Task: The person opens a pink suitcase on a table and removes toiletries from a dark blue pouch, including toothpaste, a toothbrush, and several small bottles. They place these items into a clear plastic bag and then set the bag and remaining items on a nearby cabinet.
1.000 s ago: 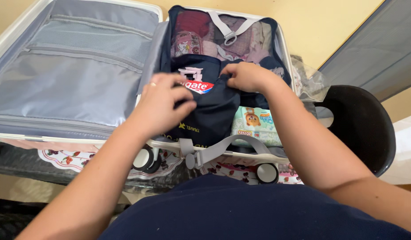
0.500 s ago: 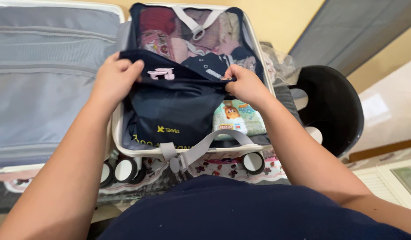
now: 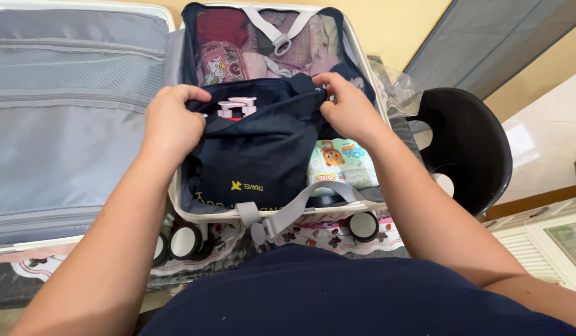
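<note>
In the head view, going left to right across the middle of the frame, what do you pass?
Grey suitcase lid lining → left hand → navy travel bag → right hand → black stool → pale floor tile.

Both hands, left (image 3: 173, 124) and right (image 3: 347, 109), grip a navy pouch (image 3: 263, 149) inside an open suitcase (image 3: 176, 205).
</note>
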